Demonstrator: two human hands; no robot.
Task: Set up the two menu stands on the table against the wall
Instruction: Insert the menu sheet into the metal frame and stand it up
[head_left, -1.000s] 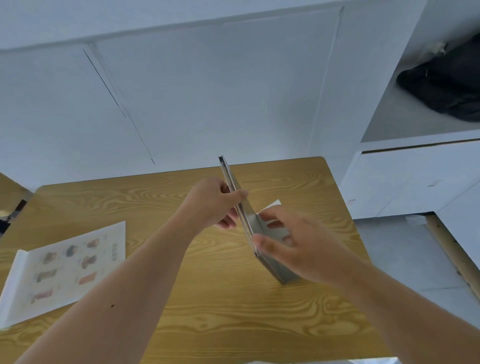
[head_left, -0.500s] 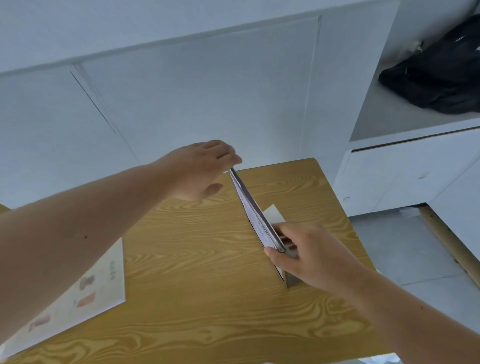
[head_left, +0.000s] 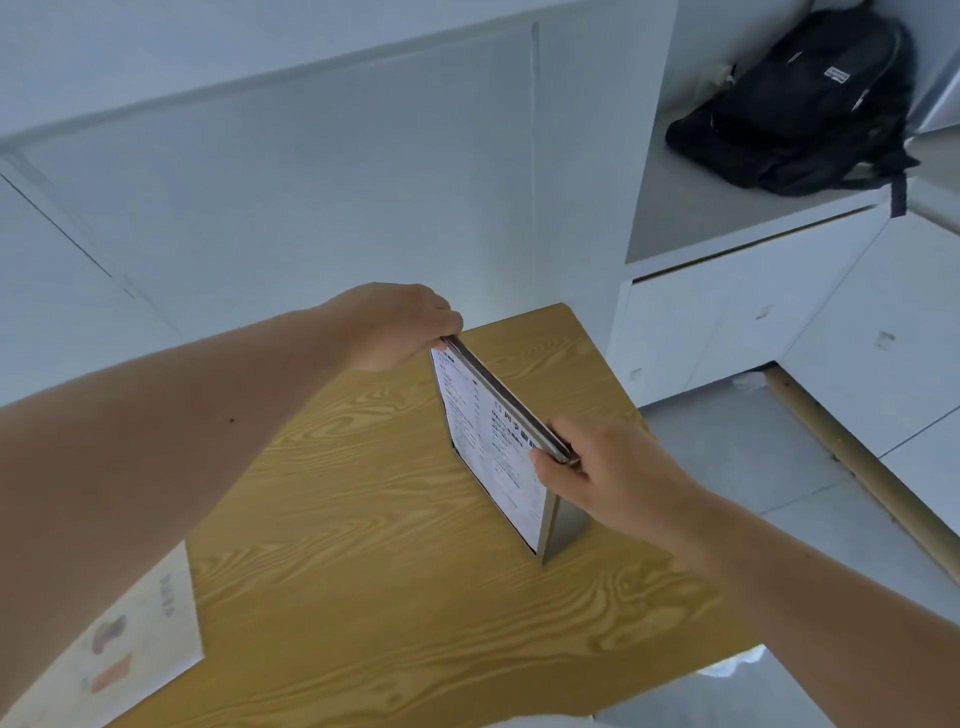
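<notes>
A metal-framed menu stand (head_left: 491, 447) with a printed white menu sheet stands upright on the right part of the wooden table (head_left: 363, 545). My left hand (head_left: 395, 327) pinches its far top corner. My right hand (head_left: 608, 475) grips its near top corner. The printed face points left, toward the table's middle. A second menu stand is not in view.
A loose menu sheet with coloured pictures (head_left: 124, 644) lies flat at the table's left front. The white wall (head_left: 311, 182) runs behind the table. A white cabinet (head_left: 753, 312) stands to the right, with a black backpack (head_left: 810, 104) on its shelf.
My left hand moved from the stand's middle up to its far top corner. My right hand slid to the near top corner. The printed face now shows; the view shifted right.
</notes>
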